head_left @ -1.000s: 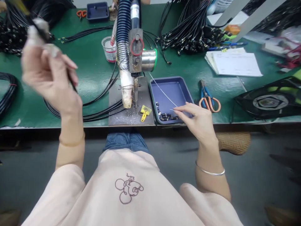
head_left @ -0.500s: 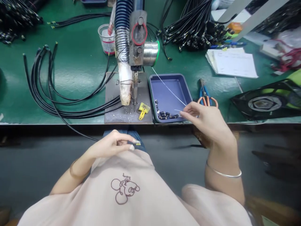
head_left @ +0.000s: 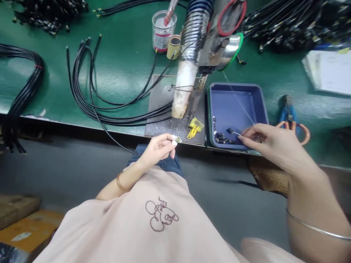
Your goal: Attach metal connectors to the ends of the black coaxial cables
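My left hand [head_left: 160, 148] pinches the end of a black cable [head_left: 116, 141] at the bench's front edge; small coloured wire tips poke past the fingertips. To the right, my right hand [head_left: 276, 146] is closed on a thin solder wire [head_left: 242, 106] that runs down from a spool [head_left: 230, 51]. It hovers over the front of a blue tray [head_left: 233, 98]. Several small black connectors [head_left: 221, 138] lie in the tray. One black connector [head_left: 229, 130] appears at the solder's free tip. Between the hands, a soldering iron [head_left: 195, 98] points down near a yellow clip [head_left: 195, 128].
A bundle of black cables [head_left: 109, 116] curves across the green bench [head_left: 123, 69] to the grey plate [head_left: 161, 126]. A ribbed hose [head_left: 190, 47] hangs beside the iron. A cup [head_left: 155, 40] stands behind; pliers [head_left: 287, 113] and papers [head_left: 333, 71] lie right.
My left hand has risen with the cable end from above the lap to the bench edge. The solder tip now meets a black connector. The view has turned, shifting the bench things rightward.
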Available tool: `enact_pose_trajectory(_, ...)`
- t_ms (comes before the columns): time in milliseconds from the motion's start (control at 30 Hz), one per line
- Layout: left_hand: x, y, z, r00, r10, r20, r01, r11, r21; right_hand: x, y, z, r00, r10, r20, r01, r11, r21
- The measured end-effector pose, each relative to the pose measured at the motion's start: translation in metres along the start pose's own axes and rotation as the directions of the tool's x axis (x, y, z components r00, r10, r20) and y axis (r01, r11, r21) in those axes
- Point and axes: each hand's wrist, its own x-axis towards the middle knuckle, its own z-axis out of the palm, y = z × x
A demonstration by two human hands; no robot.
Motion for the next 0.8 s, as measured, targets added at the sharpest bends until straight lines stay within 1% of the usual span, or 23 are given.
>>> enact_pose_trajectory(33,0.0,0.001,0.001,1.0,0.002,-0.008,-0.002,1.0,-0.008,-0.004,-0.006,-0.001,1.0,0.003,-0.009,-0.004,1.0,-0.008)
enact_pose_trajectory(100,0.0,0.004,0.005,1.0,0.01,-0.012,-0.01,1.0,-0.007,-0.013,-0.022,-0.002,0.993,0.062,-0.102,-0.063,0.998,-0.009)
enact_pose_trajectory(133,0.001,0.006,0.006,1.0,0.019,-0.009,-0.019,1.0,0.001,-0.018,-0.032,-0.002,0.978,0.109,-0.177,-0.108,0.994,0.015)
enact_pose_trajectory(200,0.003,0.008,0.009,0.999,0.046,-0.003,-0.046,0.999,0.024,-0.026,-0.052,0.004,0.955,0.183,-0.235,-0.157,0.98,0.123)
enact_pose_trajectory(267,0.005,0.009,0.011,0.997,0.081,0.005,-0.081,0.996,0.039,-0.034,-0.072,0.019,0.938,0.204,-0.28,-0.131,0.957,0.259)
enact_pose_trajectory(300,0.006,0.008,0.011,0.995,0.095,0.008,-0.096,0.994,0.045,-0.038,-0.081,0.029,0.933,0.184,-0.308,-0.091,0.952,0.291)
enact_pose_trajectory(333,0.007,0.008,0.011,0.994,0.105,0.01,-0.105,0.993,0.051,-0.041,-0.089,0.04,0.912,0.161,-0.377,-0.051,0.957,0.284)
enact_pose_trajectory(400,0.008,0.007,0.011,0.994,0.109,0.013,-0.11,0.992,0.067,-0.045,-0.103,0.063,0.895,0.059,-0.442,0.04,0.977,0.211)
enact_pose_trajectory(467,0.008,0.007,0.01,0.994,0.105,0.016,-0.106,0.991,0.086,-0.048,-0.112,0.083,0.91,0.04,-0.412,0.064,0.97,0.236)
enact_pose_trajectory(500,0.008,0.007,0.01,0.994,0.104,0.019,-0.106,0.99,0.098,-0.048,-0.114,0.091,0.923,0.065,-0.378,0.051,0.956,0.29)
enact_pose_trajectory(567,0.007,0.007,0.011,0.993,0.12,0.018,-0.122,0.984,0.132,-0.046,-0.117,0.102,0.953,0.132,-0.274,-0.009,0.912,0.41)
enact_pose_trajectory(633,0.008,0.005,0.011,0.986,0.164,0.009,-0.163,0.971,0.175,-0.044,-0.117,0.107,0.967,0.171,-0.191,-0.059,0.874,0.483)
enact_pose_trajectory(667,0.008,0.004,0.011,0.98,0.198,0.002,-0.194,0.961,0.197,-0.043,-0.117,0.108,0.969,0.177,-0.172,-0.07,0.865,0.498)
enact_pose_trajectory(800,0.009,-0.004,0.011,0.94,0.34,-0.038,-0.311,0.894,0.323,-0.042,-0.12,0.11,0.969,0.175,-0.174,-0.068,0.867,0.493)
